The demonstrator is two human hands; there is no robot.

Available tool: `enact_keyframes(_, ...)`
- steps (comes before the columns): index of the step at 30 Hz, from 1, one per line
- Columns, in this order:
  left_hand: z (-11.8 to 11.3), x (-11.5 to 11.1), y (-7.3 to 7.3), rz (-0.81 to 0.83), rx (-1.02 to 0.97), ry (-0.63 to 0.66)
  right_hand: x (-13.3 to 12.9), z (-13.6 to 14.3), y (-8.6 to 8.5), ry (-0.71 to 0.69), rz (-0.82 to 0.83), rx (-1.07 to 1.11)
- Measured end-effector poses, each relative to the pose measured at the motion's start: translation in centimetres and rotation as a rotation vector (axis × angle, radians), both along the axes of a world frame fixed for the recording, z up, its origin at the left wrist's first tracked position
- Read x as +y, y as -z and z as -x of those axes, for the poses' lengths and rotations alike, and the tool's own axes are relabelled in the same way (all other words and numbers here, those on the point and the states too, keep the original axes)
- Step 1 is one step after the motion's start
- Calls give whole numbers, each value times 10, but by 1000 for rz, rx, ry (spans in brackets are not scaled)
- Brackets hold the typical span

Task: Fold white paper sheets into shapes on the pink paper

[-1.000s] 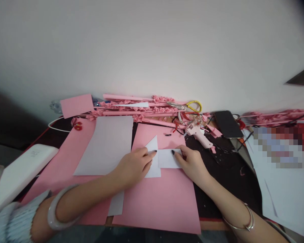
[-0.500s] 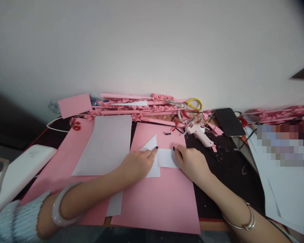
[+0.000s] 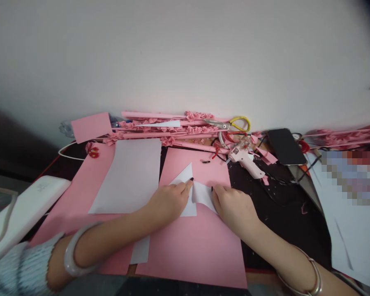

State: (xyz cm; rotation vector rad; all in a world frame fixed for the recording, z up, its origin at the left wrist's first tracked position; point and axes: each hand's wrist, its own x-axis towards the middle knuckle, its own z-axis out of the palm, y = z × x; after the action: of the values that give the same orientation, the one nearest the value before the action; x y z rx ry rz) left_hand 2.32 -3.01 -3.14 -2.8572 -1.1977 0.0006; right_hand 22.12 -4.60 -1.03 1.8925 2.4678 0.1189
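Observation:
A small white paper (image 3: 185, 210) lies on a large pink sheet (image 3: 191, 250) at the middle of the table. Its left part has a slanted upper edge, and a strip (image 3: 203, 195) on its right bends toward my right hand. My left hand (image 3: 169, 201) presses the left part with its fingers together, the index fingertip at the line where the strip starts. My right hand (image 3: 232, 202) is closed on the right end of the strip, its fingertips pinched. The strip looks lifted and curved between the two hands.
Left of the hands lies a white sheet (image 3: 129, 176) on pink paper. Along the wall are pink paper stems (image 3: 154, 116), yellow-handled scissors (image 3: 226, 124) and a glue gun (image 3: 248, 162). A black phone (image 3: 286, 146) is at the back right, a white device (image 3: 33, 201) at the left.
My right hand has moved slightly down, and the strip, flat before, now curves and slants downward to the right. My left hand stays on the left part. The view has shifted slightly.

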Motion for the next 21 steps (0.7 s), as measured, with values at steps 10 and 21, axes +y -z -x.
enact_keyframes(10,0,0,0,18,1,2,-4,-2,5,-27,3,1)
enact_keyframes(21,6,-2,-9,108,-250,-51,14,-19,-7,170,301,1088)
